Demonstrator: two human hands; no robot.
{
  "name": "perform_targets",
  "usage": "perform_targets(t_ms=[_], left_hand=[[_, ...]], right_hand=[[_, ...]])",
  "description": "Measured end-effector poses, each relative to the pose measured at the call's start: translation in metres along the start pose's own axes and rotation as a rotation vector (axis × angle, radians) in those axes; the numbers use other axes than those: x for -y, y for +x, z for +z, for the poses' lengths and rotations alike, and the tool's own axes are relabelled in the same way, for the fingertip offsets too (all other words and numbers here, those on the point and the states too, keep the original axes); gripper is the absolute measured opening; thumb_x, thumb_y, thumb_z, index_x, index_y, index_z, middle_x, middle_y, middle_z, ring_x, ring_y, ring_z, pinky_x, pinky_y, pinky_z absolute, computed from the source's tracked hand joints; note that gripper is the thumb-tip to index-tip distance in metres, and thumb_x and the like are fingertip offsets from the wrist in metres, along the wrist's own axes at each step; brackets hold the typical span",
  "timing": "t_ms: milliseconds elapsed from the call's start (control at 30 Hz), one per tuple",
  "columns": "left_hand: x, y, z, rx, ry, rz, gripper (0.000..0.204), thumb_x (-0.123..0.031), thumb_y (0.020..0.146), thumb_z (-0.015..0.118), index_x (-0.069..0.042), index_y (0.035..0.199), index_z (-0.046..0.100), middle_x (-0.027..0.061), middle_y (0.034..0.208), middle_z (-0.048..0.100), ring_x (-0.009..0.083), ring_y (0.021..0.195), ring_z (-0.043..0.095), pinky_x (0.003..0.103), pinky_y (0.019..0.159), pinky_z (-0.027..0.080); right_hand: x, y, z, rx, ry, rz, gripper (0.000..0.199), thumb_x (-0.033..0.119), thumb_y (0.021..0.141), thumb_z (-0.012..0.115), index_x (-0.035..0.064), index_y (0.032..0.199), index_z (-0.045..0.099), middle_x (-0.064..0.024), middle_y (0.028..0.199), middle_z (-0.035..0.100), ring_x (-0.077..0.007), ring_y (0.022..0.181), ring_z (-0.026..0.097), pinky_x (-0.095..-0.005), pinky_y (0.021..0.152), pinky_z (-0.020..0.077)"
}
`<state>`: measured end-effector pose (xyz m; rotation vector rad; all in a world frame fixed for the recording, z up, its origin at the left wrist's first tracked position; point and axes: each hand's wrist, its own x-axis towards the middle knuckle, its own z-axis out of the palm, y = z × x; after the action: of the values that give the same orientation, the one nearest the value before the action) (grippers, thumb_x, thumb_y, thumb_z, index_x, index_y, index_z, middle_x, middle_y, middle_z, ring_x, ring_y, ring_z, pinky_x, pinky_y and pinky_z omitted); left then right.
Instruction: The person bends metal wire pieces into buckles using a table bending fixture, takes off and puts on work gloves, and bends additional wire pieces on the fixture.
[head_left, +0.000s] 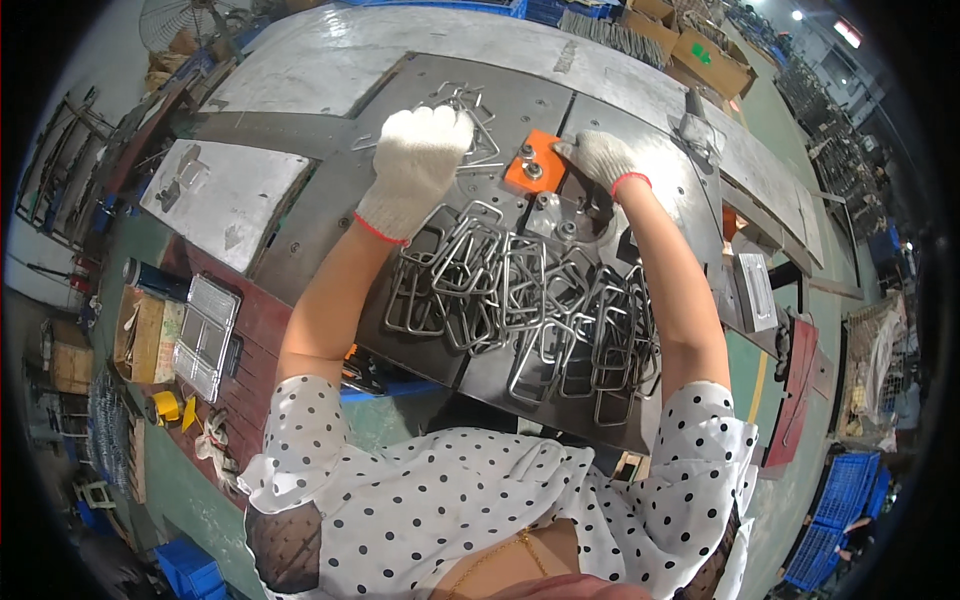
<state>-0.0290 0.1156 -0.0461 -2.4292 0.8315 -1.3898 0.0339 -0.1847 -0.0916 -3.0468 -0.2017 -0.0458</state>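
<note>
My left hand, in a white knit glove with a red cuff, is closed with its knuckles up at the far side of the steel worktop. Several bent wire frames lie around and beyond it; what its fingers hold, if anything, is hidden. At the right edge of an orange block with two bolts is my right hand, gloved the same way. Its fingers are curled, and their grip is hidden. Below the block sits a metal fixture. A tangled pile of bent wire frames lies between my forearms.
Left of the worktop is a pale metal plate. A wire tray and a cardboard box stand farther left. A clamp-like metal block is beyond my right hand. Blue crates stand on the floor at right.
</note>
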Motion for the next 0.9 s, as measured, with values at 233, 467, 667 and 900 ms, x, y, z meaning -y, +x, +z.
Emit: perform_targets(t_ms=[233,467,667,900], left_hand=[[0.003,-0.004,0.004,-0.016,0.058,0.001,0.003,-0.020,0.080,0.067,-0.018,0.080,0.065,-0.0003,0.074,0.058,0.0176,0.070,0.064,0.034,0.060,0.048],[0.004,-0.006,0.005,-0.058,-0.001,-0.014,0.003,-0.020,0.080,0.067,-0.018,0.081,0.066,0.0006,0.073,0.059,0.0184,0.069,0.064,0.035,0.060,0.049],[-0.002,-0.005,0.015,-0.047,-0.052,-0.001,0.006,-0.019,0.081,0.068,-0.017,0.086,0.067,0.0006,0.074,0.059,0.0191,0.070,0.065,0.035,0.061,0.049],[0.003,-0.007,0.006,-0.106,-0.164,0.024,0.008,-0.020,0.084,0.073,-0.015,0.091,0.072,0.0016,0.075,0.061,0.0216,0.069,0.065,0.036,0.060,0.049]], right_hand=[[0.007,-0.003,-0.012,0.077,0.016,-0.014,0.066,0.064,0.101,0.052,0.0044,0.104,0.080,-0.0248,0.108,0.075,-0.0412,0.107,0.072,-0.0477,0.094,0.0563],[-0.006,0.011,-0.002,0.223,0.089,0.066,0.073,0.069,0.100,0.050,0.0026,0.114,0.077,-0.0261,0.116,0.073,-0.0432,0.115,0.068,-0.0499,0.100,0.0517],[-0.019,-0.004,0.008,0.007,0.216,-0.035,0.067,0.064,0.102,0.050,0.0036,0.110,0.078,-0.0271,0.112,0.073,-0.0440,0.110,0.069,-0.0510,0.097,0.0520],[0.058,-0.116,-0.099,-0.235,0.210,-0.168,0.051,0.051,0.104,0.058,0.0046,0.104,0.078,-0.0229,0.089,0.073,-0.0426,0.091,0.071,-0.0500,0.082,0.0554]])
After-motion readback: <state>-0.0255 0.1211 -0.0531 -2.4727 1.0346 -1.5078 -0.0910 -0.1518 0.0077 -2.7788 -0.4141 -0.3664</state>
